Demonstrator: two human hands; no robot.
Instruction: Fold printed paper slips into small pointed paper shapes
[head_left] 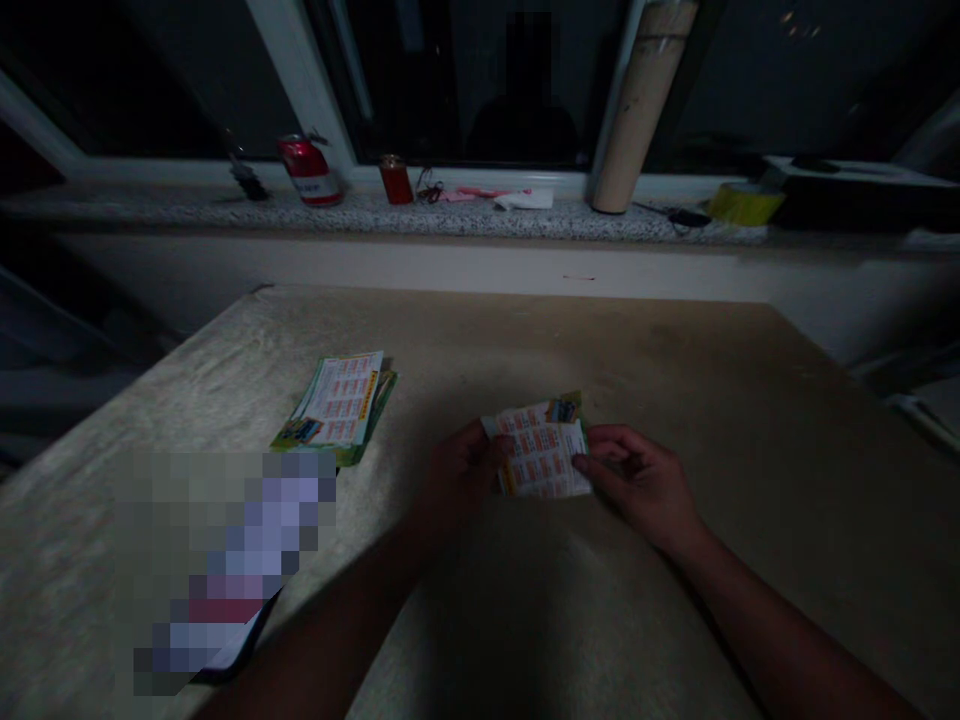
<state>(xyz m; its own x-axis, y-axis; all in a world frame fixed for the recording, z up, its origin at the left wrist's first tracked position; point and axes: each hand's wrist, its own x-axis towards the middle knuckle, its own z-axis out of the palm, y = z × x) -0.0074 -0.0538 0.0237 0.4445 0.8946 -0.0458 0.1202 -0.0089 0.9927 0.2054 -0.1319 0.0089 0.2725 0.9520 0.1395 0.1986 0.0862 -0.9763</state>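
Observation:
Between both hands, just above the tabletop, is a small printed calendar card with rows of orange and dark print and a green-and-blue picture at its upper right corner. My left hand pinches its left edge, thumb on top. On the right edge, my right hand grips the card between thumb and fingers. Whether it is one card or a few together, I cannot tell. A stack of similar calendar cards lies to the left, slightly fanned, with green edges showing.
A phone, mostly blurred out, lies at the front left of the table. Along the windowsill stand a red can, a red jar, a tall cardboard tube and a yellow tape roll.

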